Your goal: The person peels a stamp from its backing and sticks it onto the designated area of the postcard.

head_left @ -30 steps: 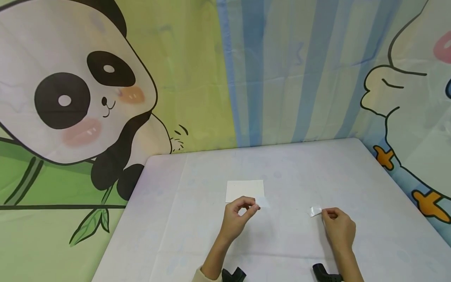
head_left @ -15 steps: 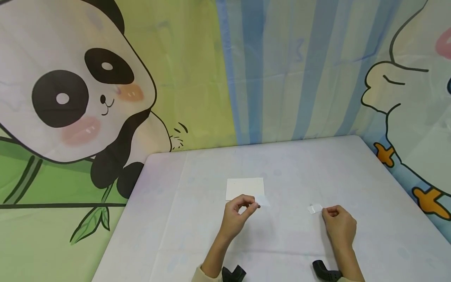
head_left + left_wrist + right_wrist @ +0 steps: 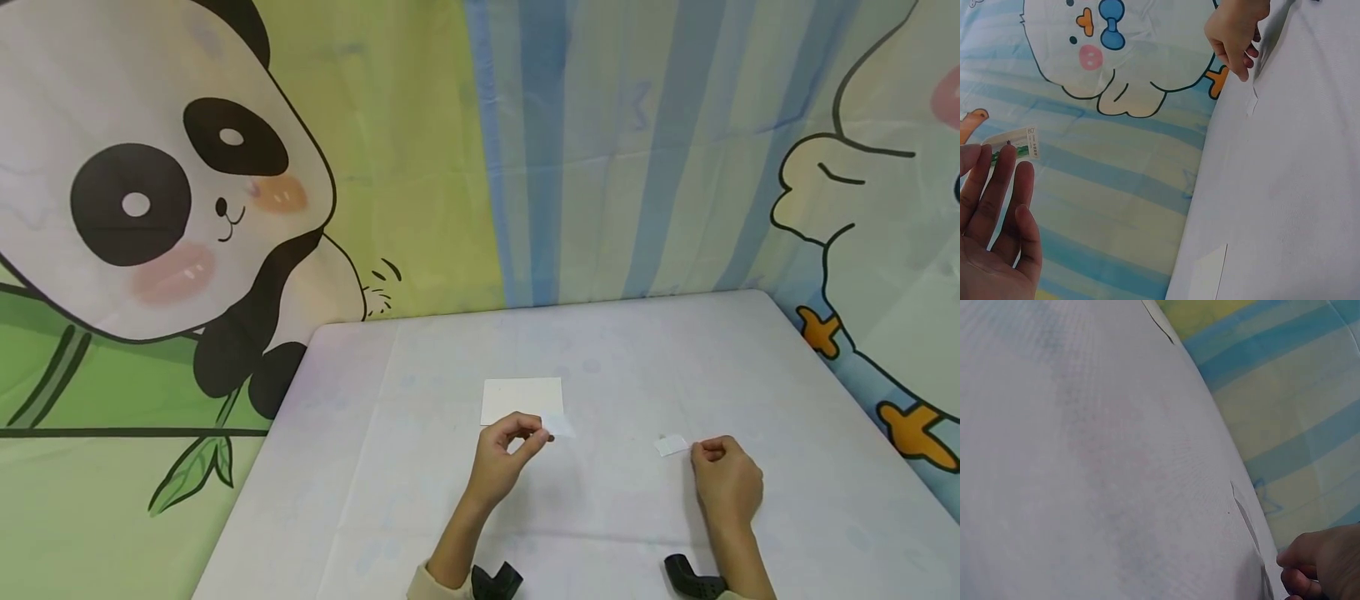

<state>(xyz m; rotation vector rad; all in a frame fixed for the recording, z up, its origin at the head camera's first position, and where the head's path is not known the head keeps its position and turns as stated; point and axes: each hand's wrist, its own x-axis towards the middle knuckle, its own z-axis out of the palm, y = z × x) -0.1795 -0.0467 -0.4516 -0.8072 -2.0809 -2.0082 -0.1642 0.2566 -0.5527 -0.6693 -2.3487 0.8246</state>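
Pinched by its corner in my left hand (image 3: 501, 462) is a postage stamp (image 3: 1029, 142), printed with a green landscape and "80"; the left wrist view shows it best. The other fingers of this hand are loosely extended. My right hand (image 3: 727, 479), fingers curled, is low over the table at the right. Its fingertips are right at the edge of a small whitish, thin slip (image 3: 672, 445); I cannot tell if they still grip it. In the right wrist view the slip (image 3: 1246, 515) appears edge-on just beyond the fingertips.
A white rectangular card (image 3: 521, 400) lies flat on the white-covered table (image 3: 420, 492), just beyond my left hand. Printed cloth with a panda (image 3: 202, 192) and blue stripes stands behind the table. Black wrist mounts (image 3: 497, 582) are at both forearms.
My right hand has shifted slightly right, away from the small slip. The slip looked shiny and creased before and now appears flatter and whiter. The left hand with the stamp has stayed in place.
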